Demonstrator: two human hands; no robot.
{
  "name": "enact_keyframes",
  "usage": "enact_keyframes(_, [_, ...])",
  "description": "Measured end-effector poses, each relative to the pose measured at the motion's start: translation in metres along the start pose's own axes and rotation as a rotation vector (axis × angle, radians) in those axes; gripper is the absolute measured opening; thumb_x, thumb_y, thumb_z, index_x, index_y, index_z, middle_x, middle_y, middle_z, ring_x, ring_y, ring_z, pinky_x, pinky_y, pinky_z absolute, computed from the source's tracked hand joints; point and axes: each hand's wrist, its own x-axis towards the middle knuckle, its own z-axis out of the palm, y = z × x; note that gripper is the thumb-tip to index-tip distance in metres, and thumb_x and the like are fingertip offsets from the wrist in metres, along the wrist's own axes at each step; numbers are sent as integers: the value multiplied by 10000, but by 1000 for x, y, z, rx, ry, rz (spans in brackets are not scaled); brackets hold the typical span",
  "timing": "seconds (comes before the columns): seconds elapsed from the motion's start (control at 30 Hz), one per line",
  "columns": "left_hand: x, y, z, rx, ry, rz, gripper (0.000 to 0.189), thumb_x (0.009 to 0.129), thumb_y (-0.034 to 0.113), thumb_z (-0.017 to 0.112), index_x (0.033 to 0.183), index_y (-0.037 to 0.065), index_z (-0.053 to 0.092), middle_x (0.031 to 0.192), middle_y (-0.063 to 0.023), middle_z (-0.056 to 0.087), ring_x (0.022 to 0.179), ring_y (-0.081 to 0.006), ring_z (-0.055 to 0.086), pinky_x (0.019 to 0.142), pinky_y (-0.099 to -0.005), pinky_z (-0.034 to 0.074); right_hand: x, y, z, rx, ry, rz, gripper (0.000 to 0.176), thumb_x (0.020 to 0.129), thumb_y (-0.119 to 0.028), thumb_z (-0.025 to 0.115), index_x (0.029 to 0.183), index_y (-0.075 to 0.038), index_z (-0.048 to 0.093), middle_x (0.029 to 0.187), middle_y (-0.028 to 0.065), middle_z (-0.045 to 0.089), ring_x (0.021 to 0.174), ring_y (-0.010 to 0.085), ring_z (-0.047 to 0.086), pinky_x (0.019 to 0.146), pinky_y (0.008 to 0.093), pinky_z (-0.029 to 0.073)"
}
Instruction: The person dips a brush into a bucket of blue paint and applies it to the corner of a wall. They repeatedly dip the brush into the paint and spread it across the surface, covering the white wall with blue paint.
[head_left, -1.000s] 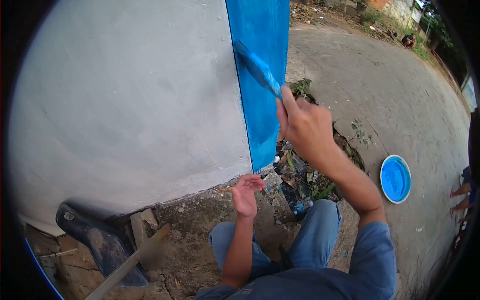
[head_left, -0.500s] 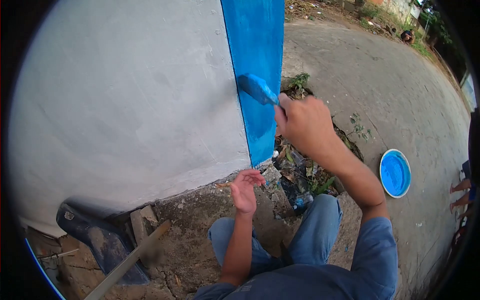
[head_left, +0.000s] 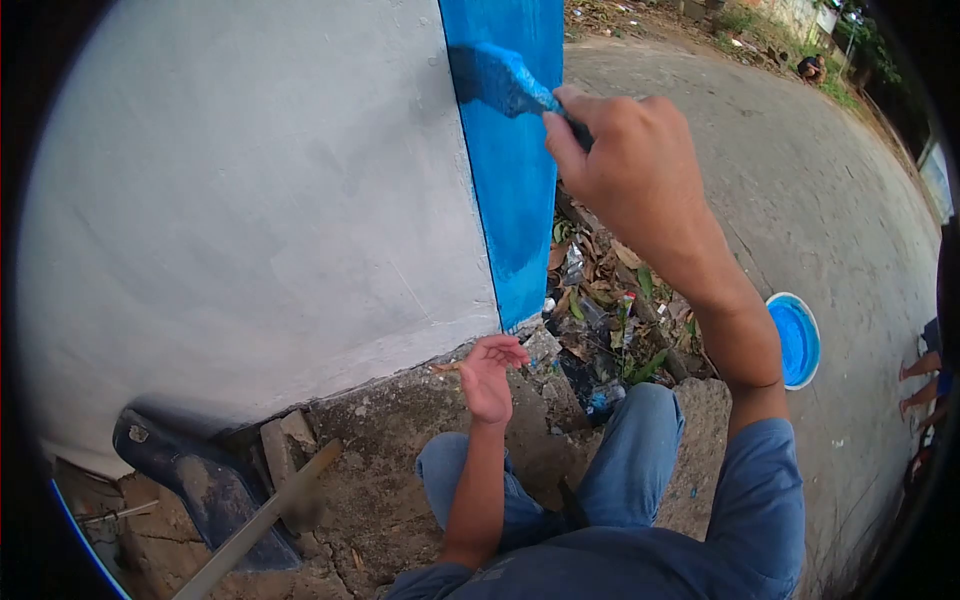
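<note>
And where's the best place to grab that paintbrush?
Probably take the paintbrush by its narrow handle, coming from the right, as the right hand does: the wide end is coated in blue paint and points left, away from that hand.

I'm looking at an outdoor spot at the foot of a grey-white wall (head_left: 250, 190), beside a concrete-paved lane or yard (head_left: 860, 210); I can't tell which. The wall meets a bright blue strip (head_left: 515, 215) at its corner, over a rough, cracked concrete ledge (head_left: 385, 460). Dry leaves (head_left: 600, 270) and scraps of litter lie along the edge. Out on the paving I have a basin of blue paint (head_left: 797, 342), and at the far side grass (head_left: 838, 95), dark trees (head_left: 885, 65) and a crouching person (head_left: 812, 68). Someone's bare legs (head_left: 922, 366) show at the right.
</note>
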Motion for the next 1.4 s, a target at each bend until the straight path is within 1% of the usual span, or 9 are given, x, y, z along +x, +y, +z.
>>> enact_keyframes(0.27, [-1,3,0,16,3,-5,850,837,709,226,962,-70,540,817,-135,587,761,-218,554,704,-322,431,2,-3,-1,-32,186,-47,161,825,-166,565,728,-38,551,519,141,538,468,337,551,440,415,442])
enact_keyframes(0.67, [-1,2,-1,24,9,4,861,831,717,226,960,-74,541,810,-138,590,755,-215,556,698,-316,427,-60,-6,42,-65,-281,91,166,841,-171,512,810,-8,524,528,148,549,490,344,577,434,432,458])
enact_keyframes(0.73, [-1,2,-2,-20,-6,-6,844,810,713,305,1001,-72,552,850,-136,611,775,-210,579,711,-307,410,-65,-6,41,-44,-382,102,161,828,-157,516,797,0,531,559,173,553,518,350,585,462,436,469])
enact_keyframes(0.97, [-1,3,2,43,22,-20,876,828,722,211,963,-79,540,815,-139,588,762,-218,554,695,-321,426,-104,18,56,53,-424,173,185,796,-180,566,736,-5,572,605,210,569,575,388,585,535,476,476])
enact_keyframes(1.1, [-2,1,3,-48,-4,-13,858,823,715,264,999,-76,544,845,-138,603,776,-214,565,709,-306,404,-175,38,85,214,-403,525,240,785,-222,612,745,14,604,617,208,584,603,387,587,577,427,462])
enact_keyframes(1.17, [0,0,5,-55,-5,-17,861,822,718,261,999,-77,543,844,-137,602,777,-213,564,709,-305,402,-229,46,123,271,-370,827,287,818,-228,574,848,56,603,713,260,602,680,415,598,633,462,472])
enact_keyframes(1.27, [-2,-2,11,-45,-7,-29,885,818,738,218,973,-75,529,824,-143,580,773,-232,548,712,-333,423,-319,57,204,288,-403,983,316,843,-241,562,880,71,600,708,249,612,658,376,619,617,437,469])
enact_keyframes(1.33, [-1,-1,12,-78,-47,-15,891,815,743,213,979,-75,527,824,-145,575,773,-237,546,709,-337,424,-343,49,239,612,-459,1376,332,847,-247,567,860,83,604,644,202,607,622,300,626,599,407,465])
enact_keyframes(1.4, [-3,-2,10,-98,-61,-29,896,812,747,212,982,-75,525,823,-145,573,774,-237,546,709,-340,424,-329,39,246,698,-419,1418,310,869,-242,555,832,62,608,618,122,570,538,202,553,504,328,417])
